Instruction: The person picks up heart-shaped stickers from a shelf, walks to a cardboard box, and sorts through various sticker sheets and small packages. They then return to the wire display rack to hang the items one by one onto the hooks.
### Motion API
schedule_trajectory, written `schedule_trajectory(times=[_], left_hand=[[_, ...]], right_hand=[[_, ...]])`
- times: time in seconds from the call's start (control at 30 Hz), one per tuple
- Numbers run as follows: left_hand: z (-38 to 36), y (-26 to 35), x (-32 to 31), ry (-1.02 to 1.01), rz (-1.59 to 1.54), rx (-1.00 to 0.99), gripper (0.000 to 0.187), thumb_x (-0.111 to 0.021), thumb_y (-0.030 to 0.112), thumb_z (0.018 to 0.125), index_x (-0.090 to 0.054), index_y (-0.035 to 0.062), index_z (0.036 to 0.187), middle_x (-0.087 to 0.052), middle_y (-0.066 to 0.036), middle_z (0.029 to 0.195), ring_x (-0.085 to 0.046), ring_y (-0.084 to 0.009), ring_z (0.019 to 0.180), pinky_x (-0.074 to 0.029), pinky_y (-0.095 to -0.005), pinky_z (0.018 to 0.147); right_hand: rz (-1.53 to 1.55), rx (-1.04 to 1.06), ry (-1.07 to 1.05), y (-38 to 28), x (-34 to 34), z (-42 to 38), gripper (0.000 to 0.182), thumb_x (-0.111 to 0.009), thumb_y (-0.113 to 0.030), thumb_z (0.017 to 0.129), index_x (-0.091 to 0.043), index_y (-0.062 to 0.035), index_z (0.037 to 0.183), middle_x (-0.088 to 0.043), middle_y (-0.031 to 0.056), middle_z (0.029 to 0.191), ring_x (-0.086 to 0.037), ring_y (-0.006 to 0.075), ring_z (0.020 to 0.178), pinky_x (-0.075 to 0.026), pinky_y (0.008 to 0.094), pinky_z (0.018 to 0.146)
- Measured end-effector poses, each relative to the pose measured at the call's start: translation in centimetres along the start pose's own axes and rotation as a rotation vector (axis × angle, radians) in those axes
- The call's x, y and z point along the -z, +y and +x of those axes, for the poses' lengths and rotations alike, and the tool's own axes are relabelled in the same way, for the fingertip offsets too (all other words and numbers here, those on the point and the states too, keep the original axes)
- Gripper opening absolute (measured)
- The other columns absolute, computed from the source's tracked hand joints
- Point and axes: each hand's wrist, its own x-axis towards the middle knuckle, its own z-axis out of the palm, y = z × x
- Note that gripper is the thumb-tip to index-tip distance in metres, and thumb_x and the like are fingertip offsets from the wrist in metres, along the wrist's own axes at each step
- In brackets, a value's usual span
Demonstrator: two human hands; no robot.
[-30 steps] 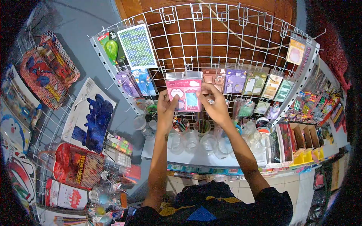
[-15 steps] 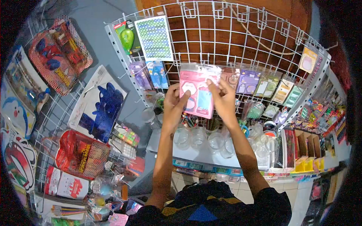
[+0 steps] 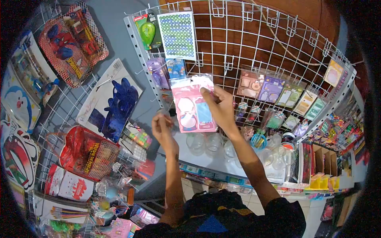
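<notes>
Pink pack (image 3: 193, 108), likely light and slick, is edge-pinched at two o'clock by right hand (image 3: 223, 110); left hand's (image 3: 165, 133) closure cannot be told.

Wall (image 3: 119, 45) — blue-grey | panel (image 3: 317, 14) — brown wood | floor (image 3: 254, 200): pale tiles

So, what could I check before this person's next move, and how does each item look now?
1. Right hand gripping the pink packet: ok, at its upper right side.
2. Left hand on the packet too: not ok, it is apart, to the lower left.
3. Packet's front facing the camera: ok.
4. Packet apart from the clear jars: cannot tell, depth is unclear.
</notes>
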Motion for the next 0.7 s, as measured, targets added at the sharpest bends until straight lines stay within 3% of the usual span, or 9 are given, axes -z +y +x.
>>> schedule_trajectory(times=[0.1, 0.2, 0.33, 0.47, 0.7], left_hand=[[-0.1, 0.2, 1.8, 0.112, -0.014, 0.03, 0.011, -0.054, 0.016, 0.098, -0.055, 0.0051, 0.095, -0.054, -0.001, 0.076, -0.045, -0.0069, 0.066, -0.036, -0.0231, 0.06], [-0.4, 0.4, 2.9, 0.099, -0.011, 0.025, 0.01, -0.054, 0.015, 0.098, -0.055, 0.0053, 0.094, -0.055, -0.001, 0.076, -0.045, -0.0068, 0.065, -0.036, -0.0229, 0.06], [-0.8, 0.6, 3.5, 0.078, 0.077, -0.001, 0.012, -0.054, 0.016, 0.098, -0.054, 0.0058, 0.092, -0.055, 0.0, 0.075, -0.045, -0.0066, 0.065, -0.036, -0.0224, 0.06], [-1.1, 0.1, 3.6, 0.077, 0.033, 0.006, 0.012, -0.055, 0.016, 0.098, -0.054, 0.0061, 0.091, -0.054, 0.0, 0.075, -0.045, -0.0061, 0.065, -0.035, -0.0219, 0.059], [-1.7, 0.1, 3.5, 0.036, 0.109, 0.026, 0.016, -0.057, 0.02, 0.098, -0.054, 0.0062, 0.091, -0.054, 0.001, 0.072, -0.045, -0.0055, 0.065, -0.035, -0.0215, 0.059]], right_hand=[[-0.09, -0.046, -0.018, 1.0, -1.2, 1.0, 0.026, -0.062, -0.022, 0.093, -0.064, 0.0044, 0.094, -0.055, -0.0001, 0.068, -0.043, 0.0051, 0.068, -0.038, 0.0253, 0.06], [-0.098, -0.099, 0.01, 0.6, -2.0, 1.5, 0.025, -0.062, -0.021, 0.093, -0.065, 0.0041, 0.095, -0.057, 0.0007, 0.068, -0.044, 0.0056, 0.067, -0.038, 0.0261, 0.059], [0.021, -0.006, 0.078, 2.7, -2.6, 1.2, 0.025, -0.061, -0.02, 0.094, -0.065, 0.0048, 0.095, -0.058, 0.0008, 0.071, -0.044, 0.0048, 0.068, -0.038, 0.025, 0.059], [-0.114, -0.078, 0.012, 3.6, -1.7, 1.2, 0.026, -0.061, -0.019, 0.093, -0.065, 0.0055, 0.099, -0.064, 0.0037, 0.08, -0.049, 0.0053, 0.073, -0.041, 0.0237, 0.064], [-0.092, -0.019, -0.016, 1.9, -2.0, 1.1, 0.026, -0.062, -0.018, 0.093, -0.064, 0.0065, 0.101, -0.068, 0.006, 0.083, -0.053, 0.0065, 0.076, -0.045, 0.0252, 0.068]])
